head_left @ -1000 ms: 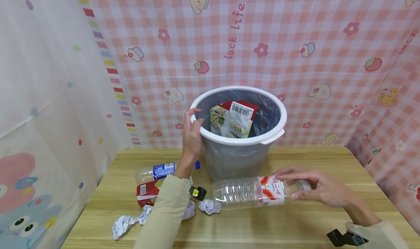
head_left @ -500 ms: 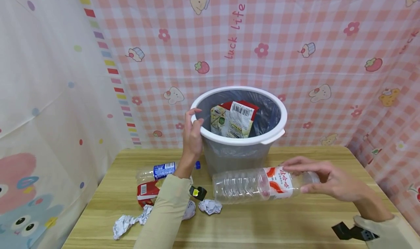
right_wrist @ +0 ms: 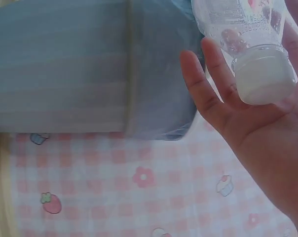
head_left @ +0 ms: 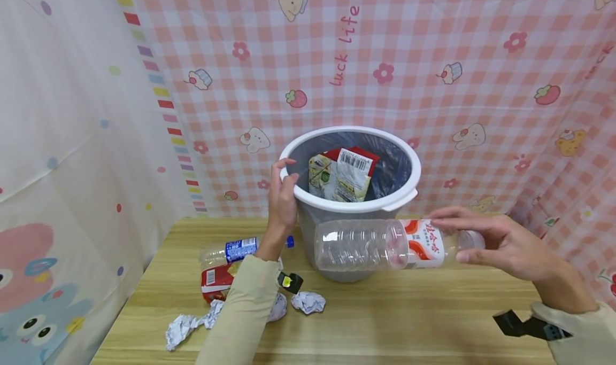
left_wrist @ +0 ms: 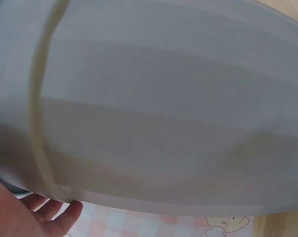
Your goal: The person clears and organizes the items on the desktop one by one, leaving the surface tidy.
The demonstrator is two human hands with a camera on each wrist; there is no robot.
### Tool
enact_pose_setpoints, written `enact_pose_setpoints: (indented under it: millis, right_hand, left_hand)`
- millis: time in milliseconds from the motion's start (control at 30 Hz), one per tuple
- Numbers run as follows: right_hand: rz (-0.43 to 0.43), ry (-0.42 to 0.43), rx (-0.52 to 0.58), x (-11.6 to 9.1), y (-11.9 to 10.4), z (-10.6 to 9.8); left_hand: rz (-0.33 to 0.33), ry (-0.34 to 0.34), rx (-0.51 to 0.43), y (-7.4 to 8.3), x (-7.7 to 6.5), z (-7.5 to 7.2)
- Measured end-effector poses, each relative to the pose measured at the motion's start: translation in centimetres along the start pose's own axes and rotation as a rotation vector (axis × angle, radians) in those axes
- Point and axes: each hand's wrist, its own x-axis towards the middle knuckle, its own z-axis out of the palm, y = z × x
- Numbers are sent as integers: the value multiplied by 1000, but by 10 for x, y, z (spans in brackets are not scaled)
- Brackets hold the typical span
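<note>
My left hand (head_left: 283,202) holds the left side of the white rim of a grey trash bin (head_left: 350,207), its fingers curled over the edge. In the left wrist view, fingertips (left_wrist: 72,213) touch the bin's side, which fills most of the picture. My right hand (head_left: 512,247) grips a large clear plastic bottle (head_left: 358,246) near its capped end. The bottle lies sideways in the air before the bin, its base pointing left. Its white cap (right_wrist: 264,76) sits by the palm in the right wrist view. Crumpled food packets (head_left: 353,180) are inside the lined bin.
Left of the bin, a clear bottle with a blue label (head_left: 240,249) and a red packet (head_left: 216,284) lie on the wooden table (head_left: 409,322). Crumpled paper balls (head_left: 308,302) are near the left forearm, which partly covers some items. A checked curtain (head_left: 231,114) hangs behind.
My right hand has lifted the bottle off the table level and moved it slightly right. The left hand has stayed on the bin's rim.
</note>
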Motion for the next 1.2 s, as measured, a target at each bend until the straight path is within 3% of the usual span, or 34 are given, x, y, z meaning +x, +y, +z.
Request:
enact_pose_setpoints:
  millis: [267,500,800,900,1067,1200]
  right_hand:
    - [-1,119,-92,9,-13,-5]
    - [133,234,-218,19,-24,-8]
    - [98,328,-246,32,-21,-16]
    - [163,379,-322,38,-26,-16]
    - [387,497,-478,48,-34,-16]
    - [507,550,-512,54,-35,-21]
  left_hand:
    - [-2,-3,11,1,0,0]
    - [11,-9,5,0,0,0]
    - [6,6,14,0,-1,0]
    - [2,7,11,-1,-1,0]
    - [3,6,5,0,-1,0]
    - [3,1,3,0,-1,0]
